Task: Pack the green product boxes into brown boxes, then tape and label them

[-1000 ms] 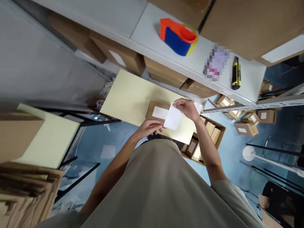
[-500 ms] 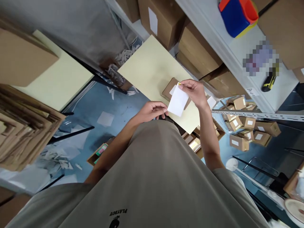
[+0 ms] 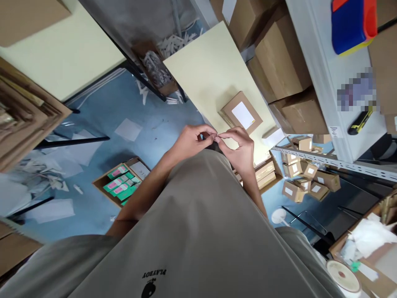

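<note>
My left hand (image 3: 192, 140) and my right hand (image 3: 238, 145) meet fingertip to fingertip just in front of my shirt, at the near edge of the cream table (image 3: 201, 62). Thumb and forefinger are pinched together on each hand. Whatever sits between the fingertips, if anything, is too small to make out. Just beyond my right hand, a flat brown cardboard box (image 3: 254, 117) lies on the table. On its top is a white label (image 3: 242, 115) with a small yellow mark at one corner.
A small white box (image 3: 273, 137) stands at the table's right end. Large cartons (image 3: 281, 58) and a grey shelf (image 3: 341, 124) with a box cutter (image 3: 359, 121) line the right side. Down left, an open carton (image 3: 101, 182) holds green packets (image 3: 119, 182). Labelled parcels (image 3: 293, 191) lie on the floor.
The white label, earlier held in my right hand above the box, now lies on the box top. My right hand has come down and left to meet my left. The view has shifted.
</note>
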A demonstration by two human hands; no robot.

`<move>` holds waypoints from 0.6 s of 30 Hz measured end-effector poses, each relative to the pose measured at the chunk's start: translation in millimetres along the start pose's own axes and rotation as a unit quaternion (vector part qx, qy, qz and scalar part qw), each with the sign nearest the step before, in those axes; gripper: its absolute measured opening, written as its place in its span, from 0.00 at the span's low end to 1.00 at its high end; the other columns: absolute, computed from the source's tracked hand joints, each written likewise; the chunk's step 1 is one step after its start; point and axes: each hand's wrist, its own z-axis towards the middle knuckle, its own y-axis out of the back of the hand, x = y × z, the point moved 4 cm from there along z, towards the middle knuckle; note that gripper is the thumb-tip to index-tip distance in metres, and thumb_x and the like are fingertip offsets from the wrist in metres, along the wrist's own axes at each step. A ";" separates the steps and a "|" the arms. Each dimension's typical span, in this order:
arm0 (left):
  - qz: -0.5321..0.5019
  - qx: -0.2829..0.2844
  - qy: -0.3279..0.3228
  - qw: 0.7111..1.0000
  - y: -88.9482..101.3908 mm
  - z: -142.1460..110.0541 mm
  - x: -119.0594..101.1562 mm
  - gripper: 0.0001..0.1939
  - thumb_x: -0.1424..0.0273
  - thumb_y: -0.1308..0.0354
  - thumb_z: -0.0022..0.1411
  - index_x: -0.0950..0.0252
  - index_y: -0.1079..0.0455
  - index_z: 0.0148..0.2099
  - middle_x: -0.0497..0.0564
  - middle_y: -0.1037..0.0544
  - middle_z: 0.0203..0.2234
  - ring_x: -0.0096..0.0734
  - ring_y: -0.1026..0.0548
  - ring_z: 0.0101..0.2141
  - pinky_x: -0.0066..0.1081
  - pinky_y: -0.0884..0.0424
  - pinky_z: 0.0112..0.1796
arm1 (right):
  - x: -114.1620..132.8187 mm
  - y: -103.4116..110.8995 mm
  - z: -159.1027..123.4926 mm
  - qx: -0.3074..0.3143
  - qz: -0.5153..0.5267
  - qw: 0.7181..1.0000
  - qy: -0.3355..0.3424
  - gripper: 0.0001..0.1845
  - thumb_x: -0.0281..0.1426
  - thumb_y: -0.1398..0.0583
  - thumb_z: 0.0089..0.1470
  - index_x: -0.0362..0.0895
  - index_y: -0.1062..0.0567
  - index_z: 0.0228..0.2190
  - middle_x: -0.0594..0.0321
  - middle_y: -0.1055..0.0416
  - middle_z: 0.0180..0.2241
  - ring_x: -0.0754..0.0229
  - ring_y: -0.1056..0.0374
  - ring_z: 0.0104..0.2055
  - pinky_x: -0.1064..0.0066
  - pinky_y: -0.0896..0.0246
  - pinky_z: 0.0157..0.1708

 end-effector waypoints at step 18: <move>0.039 -0.015 0.009 0.999 1.7 23.6 13.6 0.08 0.65 0.34 0.67 0.62 0.16 0.41 0.48 0.14 0.31 0.29 0.20 0.30 0.28 0.26 0.34 | -26.1 -4.3 26.4 0.012 0.032 0.999 -0.035 0.09 0.25 0.38 0.62 0.51 0.25 0.31 0.64 0.23 0.36 0.55 0.24 0.42 0.60 0.26 0.49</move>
